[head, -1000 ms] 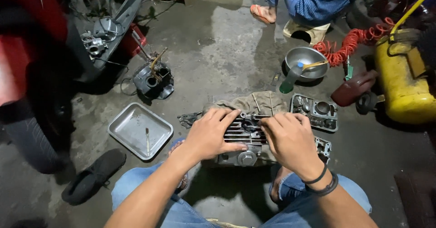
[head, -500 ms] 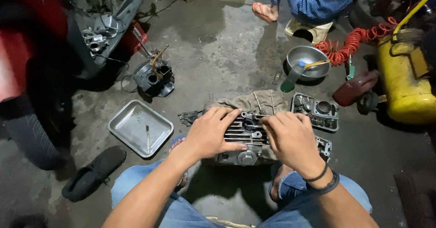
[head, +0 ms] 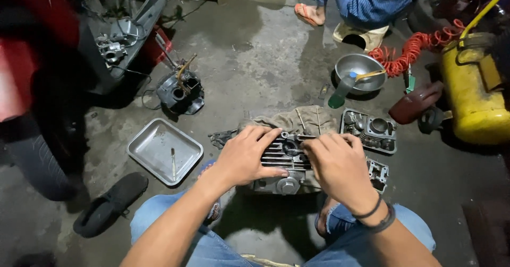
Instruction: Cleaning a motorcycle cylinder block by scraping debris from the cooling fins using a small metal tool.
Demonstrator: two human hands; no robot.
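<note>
Both hands rest on a finned engine cylinder head (head: 287,158), which lies on the concrete floor (head: 255,60) between the person's knees. The left hand (head: 245,155) lies flat over its left side, fingers spread, pressing and not closed around it. The right hand (head: 336,166) covers the right side, fingertips bent onto the fins (whether they pinch something small, I cannot tell). A dirty rag (head: 297,121) lies just behind the part. A metal tray (head: 159,149) sits to the left, a second engine part (head: 371,130) to the right, a steel bowl (head: 357,68) further back.
</note>
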